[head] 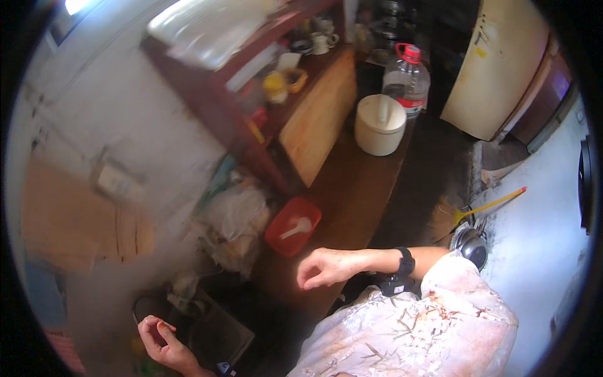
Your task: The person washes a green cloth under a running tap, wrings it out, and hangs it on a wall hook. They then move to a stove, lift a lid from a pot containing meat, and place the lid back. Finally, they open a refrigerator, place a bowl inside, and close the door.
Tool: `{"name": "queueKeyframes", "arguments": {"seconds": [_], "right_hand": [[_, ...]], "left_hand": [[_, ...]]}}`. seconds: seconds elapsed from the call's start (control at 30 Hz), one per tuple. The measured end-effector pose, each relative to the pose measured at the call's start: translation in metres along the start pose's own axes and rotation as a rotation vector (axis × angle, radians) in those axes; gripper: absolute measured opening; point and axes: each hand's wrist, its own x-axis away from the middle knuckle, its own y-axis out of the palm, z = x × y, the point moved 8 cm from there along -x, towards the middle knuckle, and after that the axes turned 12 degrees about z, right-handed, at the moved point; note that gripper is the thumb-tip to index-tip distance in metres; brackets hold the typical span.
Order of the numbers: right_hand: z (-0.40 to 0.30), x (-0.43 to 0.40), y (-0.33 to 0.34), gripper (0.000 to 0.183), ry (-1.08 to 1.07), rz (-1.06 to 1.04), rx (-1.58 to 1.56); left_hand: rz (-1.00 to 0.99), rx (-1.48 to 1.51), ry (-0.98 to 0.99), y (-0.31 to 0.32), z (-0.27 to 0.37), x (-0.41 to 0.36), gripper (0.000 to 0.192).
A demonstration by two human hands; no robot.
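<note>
My left hand (162,341) is at the lower left, its fingers loosely curled and nothing visible in it. Below and beyond it lies a dark basin or stove-like surface (219,332), too dim to name surely. My right hand (322,268), with a black band on the wrist, hangs over the brown counter (367,188); its fingers bend down with a gap to the thumb, and it appears empty. Just past it sits a red plastic container (287,242) with a white spoon (297,227) in it. Clear plastic bags (240,212) lie left of the container.
Farther along the counter stand a cream lidded pot (380,132) and a large clear bottle (407,80) with a red cap. A dark red wooden shelf (188,94) holds cups and jars. A yellow-handled broom (494,201) and metal pans (472,247) are by the right wall.
</note>
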Motion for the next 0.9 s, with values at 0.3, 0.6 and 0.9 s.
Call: {"name": "queueKeyframes", "arguments": {"seconds": [0.3, 0.6, 0.9], "right_hand": [[0.096, 0.124, -0.122, 0.021, 0.392, 0.283, -0.101], [0.138, 0.195, -0.197, 0.038, 0.426, 0.617, -0.006], [0.179, 0.247, -0.252, 0.043, 0.436, 0.863, -0.018]], "left_hand": [[-0.274, 0.237, -0.070, 0.147, 0.132, 0.070, 0.007], [-0.538, 0.410, -0.397, 0.242, 0.152, 0.166, 0.019], [-0.861, 0.546, -0.598, 0.352, 0.154, 0.267, 0.030]]}}
